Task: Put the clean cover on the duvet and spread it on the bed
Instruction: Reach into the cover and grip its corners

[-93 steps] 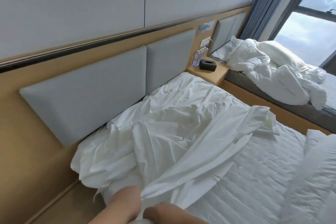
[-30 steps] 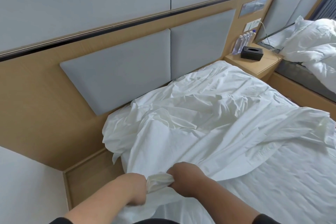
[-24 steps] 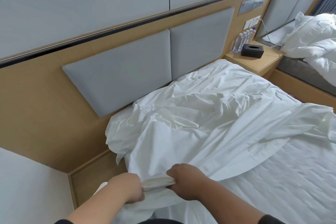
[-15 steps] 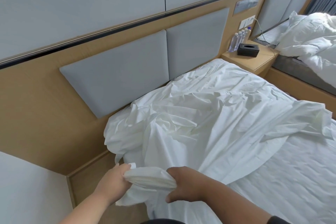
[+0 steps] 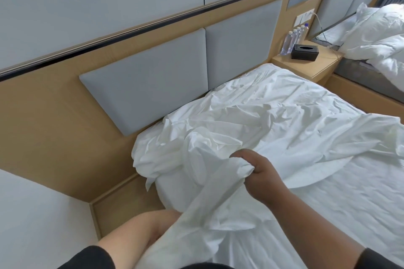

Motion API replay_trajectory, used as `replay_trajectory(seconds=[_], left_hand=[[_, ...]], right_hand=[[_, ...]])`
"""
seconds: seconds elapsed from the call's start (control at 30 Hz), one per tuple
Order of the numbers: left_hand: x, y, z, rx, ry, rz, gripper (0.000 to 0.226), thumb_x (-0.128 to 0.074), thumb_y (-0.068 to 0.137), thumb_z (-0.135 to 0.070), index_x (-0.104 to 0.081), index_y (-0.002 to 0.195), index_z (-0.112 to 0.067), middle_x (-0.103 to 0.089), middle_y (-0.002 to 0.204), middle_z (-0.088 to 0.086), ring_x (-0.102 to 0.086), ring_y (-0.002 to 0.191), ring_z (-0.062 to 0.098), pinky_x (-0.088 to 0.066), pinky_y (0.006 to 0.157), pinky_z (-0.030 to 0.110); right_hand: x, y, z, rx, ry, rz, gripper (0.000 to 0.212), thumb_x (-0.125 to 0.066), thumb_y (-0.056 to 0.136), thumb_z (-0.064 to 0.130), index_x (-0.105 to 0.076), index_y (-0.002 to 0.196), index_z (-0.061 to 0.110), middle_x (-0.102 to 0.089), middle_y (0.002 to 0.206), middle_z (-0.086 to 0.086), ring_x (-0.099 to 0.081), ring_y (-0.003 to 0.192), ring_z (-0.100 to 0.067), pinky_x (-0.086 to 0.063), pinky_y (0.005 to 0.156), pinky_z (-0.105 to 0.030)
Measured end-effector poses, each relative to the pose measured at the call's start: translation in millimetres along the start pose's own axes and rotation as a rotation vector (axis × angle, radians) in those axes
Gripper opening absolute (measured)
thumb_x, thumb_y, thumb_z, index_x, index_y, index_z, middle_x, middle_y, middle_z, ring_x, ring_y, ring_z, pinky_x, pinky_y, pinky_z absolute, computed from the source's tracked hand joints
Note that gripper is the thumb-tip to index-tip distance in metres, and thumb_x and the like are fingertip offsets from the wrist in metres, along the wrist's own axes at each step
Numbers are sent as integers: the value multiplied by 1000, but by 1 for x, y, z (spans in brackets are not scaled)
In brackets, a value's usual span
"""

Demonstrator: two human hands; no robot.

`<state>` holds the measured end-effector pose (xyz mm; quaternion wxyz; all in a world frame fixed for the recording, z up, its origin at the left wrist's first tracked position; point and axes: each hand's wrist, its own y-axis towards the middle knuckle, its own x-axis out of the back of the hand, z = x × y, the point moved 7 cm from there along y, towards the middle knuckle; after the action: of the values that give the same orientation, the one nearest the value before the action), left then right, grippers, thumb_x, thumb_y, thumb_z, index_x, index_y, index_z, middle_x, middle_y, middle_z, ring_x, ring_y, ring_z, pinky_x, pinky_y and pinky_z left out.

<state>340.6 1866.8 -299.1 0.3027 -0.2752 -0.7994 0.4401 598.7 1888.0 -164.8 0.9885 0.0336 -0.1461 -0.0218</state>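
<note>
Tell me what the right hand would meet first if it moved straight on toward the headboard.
Likely the bunched white cover just beyond the right hand, well before the grey headboard; depth is unclear.

Near bed (image 5: 341,209) with a white quilted top, head end against grey padded panels (image 5: 166,76), and a rumpled white cover (image 5: 273,124) heaped directly across its upper half, one edge hanging off the near corner. Wooden bedside stand (image 5: 314,65) just beyond, carrying a black tissue box (image 5: 305,51) and a row of water bottles (image 5: 294,38). Second bed (image 5: 360,76) past that, piled with loose white bedding (image 5: 380,35).
</note>
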Motion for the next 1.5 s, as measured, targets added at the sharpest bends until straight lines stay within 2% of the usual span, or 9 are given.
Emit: replay_trajectory(seconds=[0.17, 0.27, 0.57, 0.73, 0.83, 1.03, 1.23, 1.4, 1.5], left_hand=[[-13, 17, -34, -152, 31, -142, 110, -67, 57, -68, -22, 153, -37, -55, 129, -4, -66, 98, 18, -55, 72, 30], [14, 37, -44, -208, -202, -277, 84, -70, 86, -44, -22, 154, -30, -54, 123, -5, -67, 93, 19, -58, 55, 31], [33, 91, -57, -101, -440, -343, 65, -62, 87, -61, -49, 139, -24, -57, 115, -7, -60, 102, 22, -53, 74, 38], [4, 143, -43, -41, -480, -249, 57, -65, 87, -51, -55, 135, -23, -61, 121, -2, -56, 113, 25, -50, 90, 45], [-17, 176, -47, -76, -580, -173, 41, -57, 96, -37, -60, 134, -20, -65, 130, 6, -59, 119, 32, -50, 102, 50], [1, 180, -58, -38, -406, -503, 41, -44, 103, -32, -59, 131, -5, -61, 129, 20, -59, 117, 42, -50, 97, 47], [67, 73, -116, -553, -319, -571, 50, -49, 84, -31, -64, 128, -48, -47, 148, -25, -45, 134, 4, -33, 111, 28], [95, -21, -150, -903, -178, -443, 21, -53, 74, -22, -68, 63, -11, -75, 85, -5, -66, 100, 2, -44, 86, 25], [99, -37, -136, -873, 7, -498, 27, -51, 68, -32, -30, 55, -21, -35, 56, -5, -35, 53, 10, -28, 53, 24]], right_hand=[[0, -16, 14, -8, 91, 84, 31, -50, 69, 0, -67, 73, 25, -67, 72, -1, -62, 69, -11, -48, 60, -27], [14, -23, 27, 36, 150, 90, 36, -51, 68, -3, -68, 71, 28, -66, 69, 5, -61, 66, -10, -47, 59, -26], [80, -44, 72, 205, 320, -5, 7, -66, 62, -5, -63, 68, -4, -63, 68, -22, -61, 59, -25, -48, 55, -31], [104, -62, 80, 217, 343, -24, 37, -68, 63, 11, -61, 77, -22, -60, 71, -38, -59, 57, -46, -49, 50, -40], [107, -69, 66, 169, 293, -17, 35, -67, 64, 8, -61, 79, -23, -59, 71, -41, -57, 57, -47, -47, 49, -43], [103, -81, 35, 54, 244, -9, 14, -64, 67, -10, -66, 80, -5, -64, 72, -22, -62, 61, -23, -47, 57, -27], [109, -76, 27, 11, 311, -21, 25, -56, 66, -15, -64, 73, 7, -63, 68, -2, -58, 60, -11, -45, 56, -22], [89, -63, 27, -4, 319, 21, 37, -54, 68, -11, -69, 69, 23, -64, 67, 6, -58, 61, -8, -45, 57, -21], [70, -56, 25, -22, 280, 64, 31, -56, 70, -8, -69, 69, 21, -64, 68, 4, -60, 63, -11, -46, 59, -23]])
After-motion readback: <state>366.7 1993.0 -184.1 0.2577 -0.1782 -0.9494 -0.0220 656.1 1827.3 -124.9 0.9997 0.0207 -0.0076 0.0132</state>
